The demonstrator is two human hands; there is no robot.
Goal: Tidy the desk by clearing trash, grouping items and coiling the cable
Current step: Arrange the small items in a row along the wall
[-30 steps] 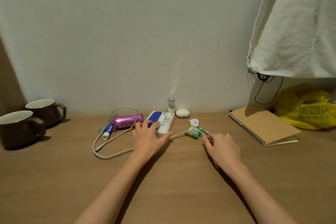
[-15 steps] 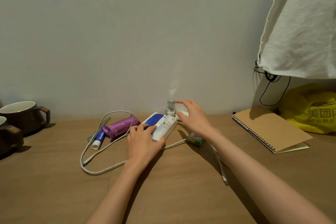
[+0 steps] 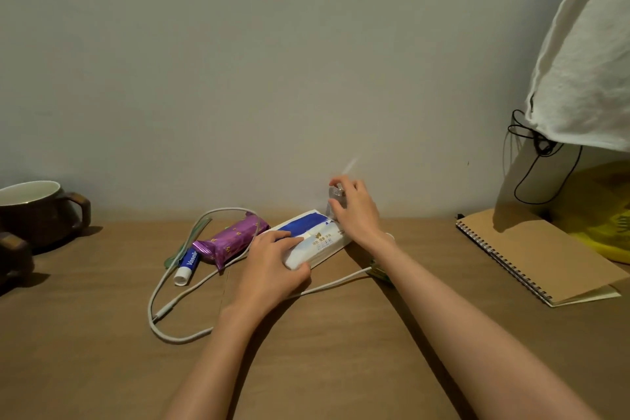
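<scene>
**A:** What are your hands doing?

**B:** My left hand lies over the near end of the tissue pack, a soft white-and-blue plastic slab. The fingers curl across its top and the thumb sits against its near edge. My right hand reaches farther, at one o'clock from the left one. Its wrist is bent down and its fingertips pinch a small clear bottle with a silvery top, close to the wall.

**A:** And the cable?

**B:** The cable is white, smooth and round, and lies loose on the wooden table. It loops wide at nine o'clock of my left hand and is hidden under that wrist. From there it runs toward three o'clock and goes beneath my right forearm.

**A:** What lies close by?

**B:** At ten o'clock of my left hand there is a crinkly, shiny purple wrapper, bar-shaped and touching the cable. Just beside it at eight o'clock is a lip balm tube, blue with a white cap. A small green packet peeks out by my right forearm.

**A:** Farther out?

**B:** A dark brown glazed mug stands at far nine o'clock. At three o'clock is a spiral-bound kraft notebook, with a yellow plastic bag behind it. A wrinkled white cloth hangs above them.
</scene>
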